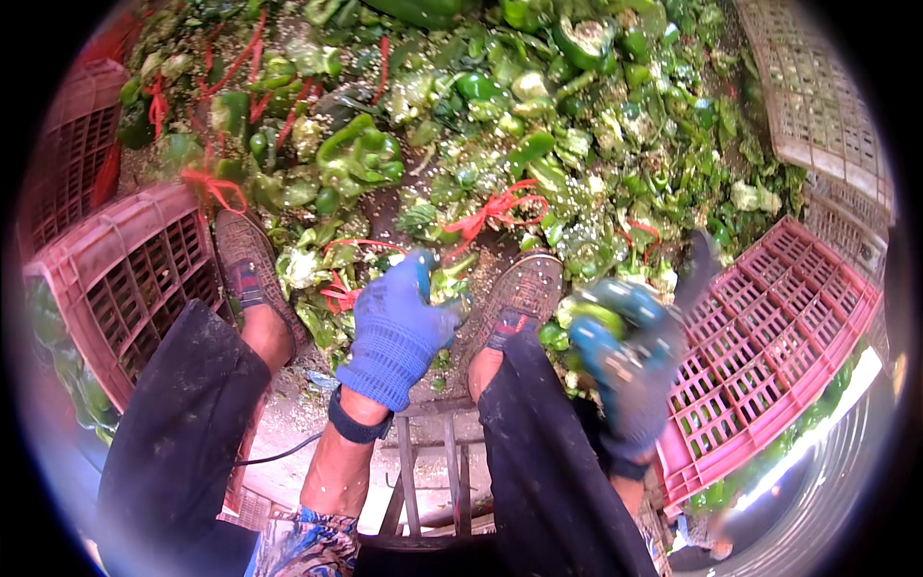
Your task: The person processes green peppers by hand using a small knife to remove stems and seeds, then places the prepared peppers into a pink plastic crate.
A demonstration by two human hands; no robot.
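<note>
My left hand (394,317), in a blue knitted glove, is over the floor between my shoes, thumb and forefinger apart. A pale green pepper scrap (448,279) shows beside those fingertips; whether it touches them I cannot tell. To the right, my right hand (630,351), in a teal and grey glove, is closed and somewhat blurred. From it juts a knife with a dark curved blade (699,269), its handle hidden in the grip. A green pepper (598,317) shows at the inner side of that hand, partly covered by the gloved fingers.
Pepper scraps and pale seeds (615,163) cover the floor ahead, with red ties (495,213) among them. A pink crate (135,274) stands left, another pink crate (769,346) right. A pale crate (812,91) is at the far right. A slatted wooden frame (433,471) is between my legs.
</note>
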